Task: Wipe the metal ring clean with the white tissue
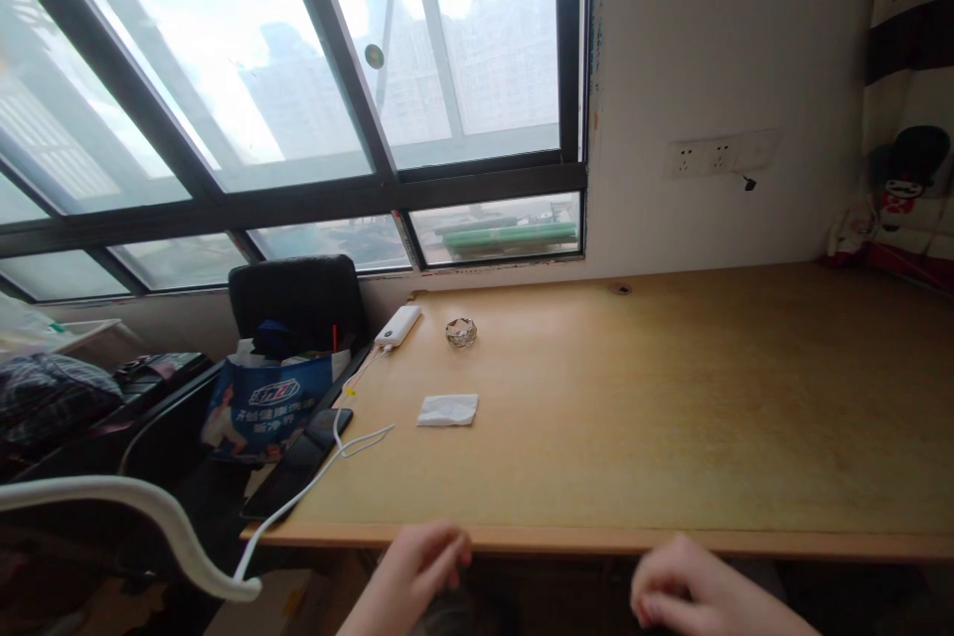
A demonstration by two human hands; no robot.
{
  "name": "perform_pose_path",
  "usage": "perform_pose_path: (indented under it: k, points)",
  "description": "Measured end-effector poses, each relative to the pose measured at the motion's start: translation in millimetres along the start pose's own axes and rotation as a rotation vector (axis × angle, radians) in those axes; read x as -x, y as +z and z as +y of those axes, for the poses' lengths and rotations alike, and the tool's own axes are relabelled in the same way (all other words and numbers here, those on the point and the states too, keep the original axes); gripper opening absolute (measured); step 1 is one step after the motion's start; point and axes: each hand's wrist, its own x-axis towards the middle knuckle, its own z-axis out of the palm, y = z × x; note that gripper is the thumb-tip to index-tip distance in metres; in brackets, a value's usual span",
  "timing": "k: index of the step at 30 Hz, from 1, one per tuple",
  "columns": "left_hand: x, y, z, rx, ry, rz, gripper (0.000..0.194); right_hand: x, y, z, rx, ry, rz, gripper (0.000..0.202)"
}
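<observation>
My left hand (421,571) hangs at the front edge of the wooden desk (633,407), its fingers curled in with nothing visible in them. Further right, also by the edge, my right hand (682,586) is loosely closed, and I see nothing in it. On the desk beyond my left hand lies a folded white tissue (448,409). Behind the tissue sits a silvery openwork ring-shaped piece like a bracelet (461,332). A white power bank (397,326) rests near the desk's left edge, joined to a white cable (347,442).
A black phone or tablet (298,467) lies at the desk's left edge. Left of it, a blue printed bag (260,407) sits on a black chair (298,293). A thick white curved tube (141,497) crosses the lower left. A window and wall socket (701,159) are behind.
</observation>
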Motion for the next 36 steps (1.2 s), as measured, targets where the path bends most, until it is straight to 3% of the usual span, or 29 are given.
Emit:
perform_pose_path:
  k: [2, 4, 6, 9, 12, 15, 21, 25, 28, 32, 34, 36]
  points:
    - [-35, 2.0, -3, -0.123, 0.078, 0.128, 0.027, -50, -6, 5, -0.017, -0.048, 0.026, 0.024]
    - [-77, 6.5, -12, -0.331, 0.183, 0.353, 0.028, -102, -10, 12, -0.023, -0.171, 0.221, 0.03]
    - [-112, 12.3, -25, -0.518, 0.212, 0.492, 0.03, -145, -9, 23, 0.029, -0.23, 0.445, 0.03]
    - [-139, 19.4, -48, -0.657, 0.227, 0.494, 0.031, -180, 0, 47, 0.159, -0.237, 0.603, 0.03]
    - [-141, 21.4, -64, -0.633, 0.274, 0.418, 0.031, -187, 10, 68, 0.237, -0.21, 0.572, 0.031]
    - [-138, 19.9, -66, -0.529, 0.313, 0.364, 0.038, -186, 14, 78, 0.24, -0.191, 0.555, 0.032]
    - [-133, 17.6, -51, -0.317, 0.336, 0.278, 0.021, -188, 10, 73, 0.249, -0.164, 0.569, 0.032]
    - [-130, 22.4, -37, -0.135, 0.337, 0.211, 0.019, -184, 9, 69, 0.225, -0.165, 0.559, 0.031]
    - [-136, 31.1, -25, 0.16, 0.191, 0.161, 0.026, -183, 9, 66, 0.132, -0.167, 0.529, 0.03]
    - [-155, 49.9, -2, 0.819, -0.06, 0.014, 0.033, -187, 8, 64, -0.184, -0.168, 0.433, 0.026]
    - [-167, 62.6, 12, 1.051, -0.107, -0.085, 0.031, -190, 9, 65, -0.347, -0.161, 0.348, 0.033]
    - [-181, 77.7, 25, 1.148, -0.128, -0.164, 0.029, -194, 11, 68, -0.443, -0.136, 0.276, 0.044]
